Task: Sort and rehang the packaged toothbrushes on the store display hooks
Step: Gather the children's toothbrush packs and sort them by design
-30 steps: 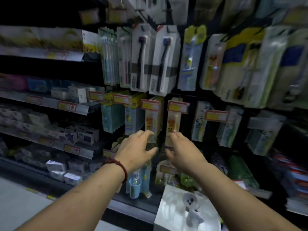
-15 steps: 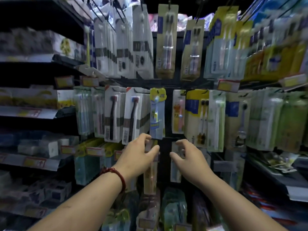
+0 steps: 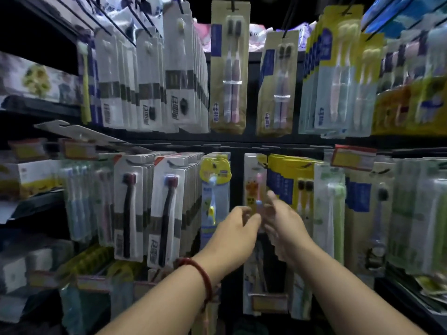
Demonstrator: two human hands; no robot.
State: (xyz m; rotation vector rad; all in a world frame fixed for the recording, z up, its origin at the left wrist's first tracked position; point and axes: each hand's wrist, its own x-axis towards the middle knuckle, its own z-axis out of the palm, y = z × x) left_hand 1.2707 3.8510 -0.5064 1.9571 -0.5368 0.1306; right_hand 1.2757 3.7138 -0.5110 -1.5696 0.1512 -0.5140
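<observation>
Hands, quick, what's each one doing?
Left hand: open, holding nothing.
Right hand: open, fingers reaching at the orange cartoon toothbrush pack; a grip cannot be told.

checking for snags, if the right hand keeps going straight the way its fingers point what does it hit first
Most likely the orange cartoon kids' toothbrush pack hanging just ahead of the right hand; its fingertips already overlap the pack's lower part, though depth is unclear and contact cannot be confirmed.

2 hands (image 3: 232, 235). 1 red bracelet (image 3: 202, 274). Upper row: 2 tan twin-brush packs (image 3: 229, 68), 2 brushes ea. Lower row: 2 front white packs (image 3: 128, 209) w/ 1 dark brush ea, 1 yellow-top kids pack (image 3: 214, 189), 1 orange-cartoon pack (image 3: 252, 187). Stacked packs behind: too many/blurred to count.
</observation>
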